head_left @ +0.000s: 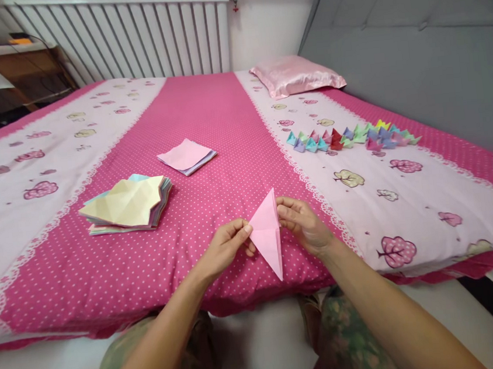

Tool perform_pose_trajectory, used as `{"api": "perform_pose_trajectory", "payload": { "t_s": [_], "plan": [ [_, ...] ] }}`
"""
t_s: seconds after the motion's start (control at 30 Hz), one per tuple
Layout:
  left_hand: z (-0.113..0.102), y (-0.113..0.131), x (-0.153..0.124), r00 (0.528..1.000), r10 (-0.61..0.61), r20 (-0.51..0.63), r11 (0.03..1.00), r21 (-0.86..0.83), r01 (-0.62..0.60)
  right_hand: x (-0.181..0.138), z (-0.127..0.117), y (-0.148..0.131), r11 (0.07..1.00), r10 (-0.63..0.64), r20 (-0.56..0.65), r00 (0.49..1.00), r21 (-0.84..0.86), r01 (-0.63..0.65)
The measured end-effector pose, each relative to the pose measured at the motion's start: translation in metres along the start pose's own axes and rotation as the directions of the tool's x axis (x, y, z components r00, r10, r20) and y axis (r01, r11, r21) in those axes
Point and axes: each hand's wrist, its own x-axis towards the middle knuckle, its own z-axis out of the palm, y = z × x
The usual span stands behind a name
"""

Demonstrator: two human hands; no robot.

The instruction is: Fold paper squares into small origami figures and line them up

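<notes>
I hold a pink paper folded into a long triangle (267,234) above the near edge of the bed (204,118). My left hand (226,246) pinches its left corner. My right hand (304,221) pinches its right edge. One tip of the paper points up and the other points down towards me. A stack of creased, partly folded sheets (128,206), a yellow one on top, lies to the left. A small stack of flat square sheets (187,155), pink on top, lies farther back.
A row of several small folded paper pieces (351,137) in mixed colours lies on the right side of the bed. A pink pillow (294,75) sits at the far end by the grey headboard (411,32). A radiator (125,38) lines the back wall.
</notes>
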Motion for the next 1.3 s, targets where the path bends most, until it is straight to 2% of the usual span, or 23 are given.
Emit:
{"api": "perform_pose_trajectory", "payload": {
  "t_s": [0.37, 0.6, 0.8, 1.07, 1.3],
  "plan": [
    [0.001, 0.0, 0.0, 1.0, -0.006, 0.002, 1.0, -0.009, 0.006, 0.0, 0.0, 0.001, 0.998, 0.035, 0.015, 0.999, 0.043, -0.035],
    [0.0, -0.003, 0.0, 1.0, 0.013, -0.022, 1.0, 0.02, -0.012, 0.001, -0.001, 0.006, 1.0, 0.006, 0.005, 1.0, -0.028, -0.006],
    [-0.001, -0.003, 0.0, 0.999, 0.024, -0.033, 1.0, 0.016, -0.024, 0.0, 0.002, 0.006, 0.998, 0.018, 0.079, 0.997, -0.061, -0.014],
    [0.005, -0.006, 0.001, 0.998, -0.066, -0.016, 0.991, -0.116, 0.063, -0.001, 0.007, 0.013, 0.971, -0.008, 0.161, 0.987, -0.233, 0.046],
    [0.01, -0.013, 0.004, 0.998, -0.02, -0.055, 0.975, -0.223, 0.007, 0.003, 0.007, 0.025, 0.914, -0.138, 0.075, 0.988, -0.374, 0.156]
  ]
}}
